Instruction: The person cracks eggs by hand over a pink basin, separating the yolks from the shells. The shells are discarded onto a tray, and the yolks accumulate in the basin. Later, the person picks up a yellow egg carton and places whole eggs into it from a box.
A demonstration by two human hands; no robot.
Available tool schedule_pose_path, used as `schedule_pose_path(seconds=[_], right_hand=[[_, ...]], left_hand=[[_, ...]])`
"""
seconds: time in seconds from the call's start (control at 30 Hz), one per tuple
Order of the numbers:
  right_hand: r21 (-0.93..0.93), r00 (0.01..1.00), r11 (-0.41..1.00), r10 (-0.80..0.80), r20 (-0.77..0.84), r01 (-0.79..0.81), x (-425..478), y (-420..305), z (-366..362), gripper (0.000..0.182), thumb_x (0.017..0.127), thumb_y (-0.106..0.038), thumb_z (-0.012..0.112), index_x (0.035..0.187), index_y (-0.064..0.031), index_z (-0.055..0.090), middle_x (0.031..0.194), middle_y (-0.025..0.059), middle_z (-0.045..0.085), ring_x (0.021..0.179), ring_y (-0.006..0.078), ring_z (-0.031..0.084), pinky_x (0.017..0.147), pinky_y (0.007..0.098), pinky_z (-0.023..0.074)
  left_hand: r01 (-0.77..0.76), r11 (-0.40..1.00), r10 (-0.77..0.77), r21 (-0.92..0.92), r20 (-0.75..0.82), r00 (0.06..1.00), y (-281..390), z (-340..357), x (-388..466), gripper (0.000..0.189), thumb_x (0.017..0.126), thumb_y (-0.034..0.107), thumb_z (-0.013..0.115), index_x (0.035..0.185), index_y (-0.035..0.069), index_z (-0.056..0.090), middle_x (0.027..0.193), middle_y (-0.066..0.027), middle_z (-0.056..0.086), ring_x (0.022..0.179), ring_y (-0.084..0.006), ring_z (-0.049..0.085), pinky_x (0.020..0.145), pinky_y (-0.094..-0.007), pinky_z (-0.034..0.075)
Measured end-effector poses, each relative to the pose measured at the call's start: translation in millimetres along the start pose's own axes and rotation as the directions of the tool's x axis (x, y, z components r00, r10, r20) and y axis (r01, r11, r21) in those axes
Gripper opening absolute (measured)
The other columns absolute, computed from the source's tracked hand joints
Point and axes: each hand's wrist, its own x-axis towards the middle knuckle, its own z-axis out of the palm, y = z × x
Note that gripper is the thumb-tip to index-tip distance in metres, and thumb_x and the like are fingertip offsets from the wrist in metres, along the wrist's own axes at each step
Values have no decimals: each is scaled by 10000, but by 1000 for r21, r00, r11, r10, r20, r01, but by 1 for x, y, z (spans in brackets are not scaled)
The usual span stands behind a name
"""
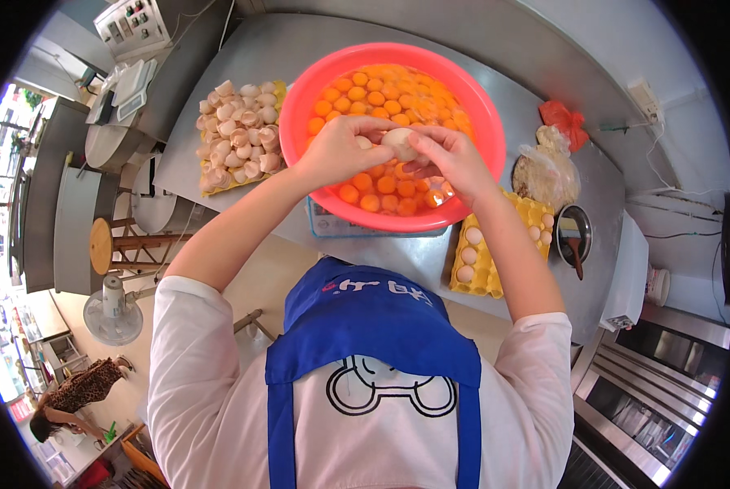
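My left hand (340, 150) and my right hand (453, 162) meet over a large pink plastic basin (490, 116). Between their fingertips they grip a pale egg (396, 142). A second pale shell or egg (363, 142) sits inside the curl of my left hand; whether it is whole cannot be told. Many cracked raw eggs with orange yolks (375, 98) fill the basin. Left of the basin, broken eggshells (240, 136) are heaped on a yellow tray. A yellow egg tray (493, 269) holding several whole eggs (469, 255) lies under my right forearm.
The basin rests over a blue-edged flat object (340, 226) on the steel table (242, 55). At right are a metal bowl (560, 244) with a brown-handled utensil, a tied plastic bag (548, 174) and a red bag (563, 125). A fan (113, 312), wooden stool (102, 246) and another person (80, 391) are at left.
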Motion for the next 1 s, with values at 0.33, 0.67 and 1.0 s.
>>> schedule_pose_path(seconds=[0.33, 0.67, 1.0], right_hand=[[-359, 918, 858, -396, -5, 368, 11, 13, 9, 432, 841, -37, 677, 1272, -19, 651, 962, 60, 728, 759, 67, 655, 608, 208, 500], [-309, 953, 908, -303, -20, 282, 7, 12, 8, 429, 805, -54, 736, 1231, -32, 691, 994, 72, 730, 814, 98, 687, 727, 243, 561], [-216, 939, 915, -343, 33, 342, 12, 24, 5, 441, 792, -46, 708, 1232, -17, 685, 935, 60, 723, 786, 92, 673, 711, 243, 556]], left_hand=[[-35, 986, 51, 161, -94, 994, 6, -3, -5, 461, 778, 271, 761, 1162, 25, 695, 975, -137, 745, 909, -208, 722, 839, -322, 560], [-50, 988, 62, 148, -79, 995, -1, -3, -5, 452, 766, 250, 751, 1162, 37, 704, 976, -131, 750, 910, -212, 725, 837, -329, 564], [-26, 992, 30, 126, -27, 999, -10, -7, -4, 461, 757, 255, 762, 1156, 31, 705, 999, -133, 738, 934, -196, 711, 848, -323, 557]])
